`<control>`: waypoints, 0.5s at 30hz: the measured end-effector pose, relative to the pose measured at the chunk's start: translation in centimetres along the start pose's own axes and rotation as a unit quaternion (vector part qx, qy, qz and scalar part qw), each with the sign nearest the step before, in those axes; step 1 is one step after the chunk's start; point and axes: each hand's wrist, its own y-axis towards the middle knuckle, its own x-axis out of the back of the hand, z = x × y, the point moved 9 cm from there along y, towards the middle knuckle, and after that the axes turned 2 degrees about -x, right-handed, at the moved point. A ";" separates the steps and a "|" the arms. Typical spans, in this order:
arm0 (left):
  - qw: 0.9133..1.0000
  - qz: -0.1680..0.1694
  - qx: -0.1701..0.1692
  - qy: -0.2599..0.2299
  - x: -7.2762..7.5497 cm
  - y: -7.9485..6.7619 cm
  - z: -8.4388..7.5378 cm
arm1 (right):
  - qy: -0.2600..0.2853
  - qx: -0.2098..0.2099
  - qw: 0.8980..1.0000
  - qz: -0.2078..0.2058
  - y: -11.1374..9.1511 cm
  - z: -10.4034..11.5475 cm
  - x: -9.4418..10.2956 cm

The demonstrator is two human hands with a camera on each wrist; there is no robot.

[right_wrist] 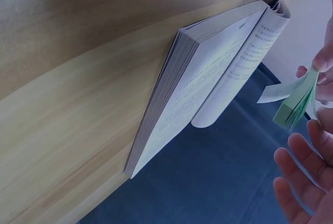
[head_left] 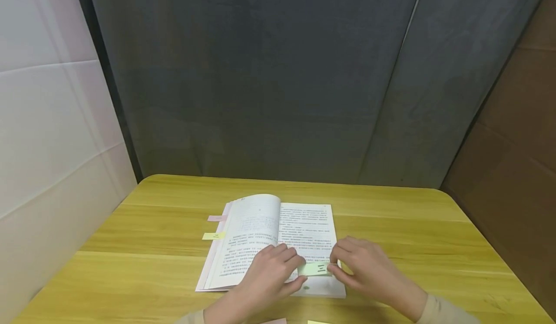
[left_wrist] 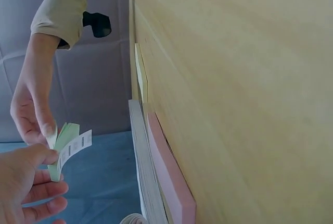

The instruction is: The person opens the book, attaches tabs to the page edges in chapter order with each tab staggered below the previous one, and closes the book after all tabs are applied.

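Observation:
My left hand (head_left: 271, 273) pinches one end of a green sticky-note pad (head_left: 313, 269) marked with dark strokes, held over the lower right page of an open book (head_left: 304, 225). At the pad's other end, my right hand (head_left: 367, 265) pinches the green edge between thumb and finger. In the right wrist view, a green sheet bends away from the pad (right_wrist: 294, 104) toward the right fingers (right_wrist: 302, 169). A white printed strip (left_wrist: 78, 145) curls off the pad in the left wrist view. Pink (head_left: 215, 218) and yellow tabs (head_left: 213, 236) stick out from the book's left edge.
A pink sticky-note pad (left_wrist: 169, 169) and a yellow one (left_wrist: 141, 73) lie by the book's near edge, barely showing at the bottom of the head view. The wooden table (head_left: 143, 227) has a dark panel (head_left: 260, 82) behind it and walls at both sides.

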 end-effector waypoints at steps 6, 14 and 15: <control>1.000 -0.001 0.006 -0.002 0.0 0.0 0.2 | -0.005 0.007 1.000 -0.005 0.1 0.3 0.1; 1.000 0.003 0.018 -0.004 -0.3 0.0 0.4 | -0.011 0.020 1.000 -0.020 0.2 0.8 0.3; 1.000 0.003 0.019 -0.004 -0.3 0.0 0.4 | -0.009 0.021 0.999 -0.024 0.2 0.9 0.4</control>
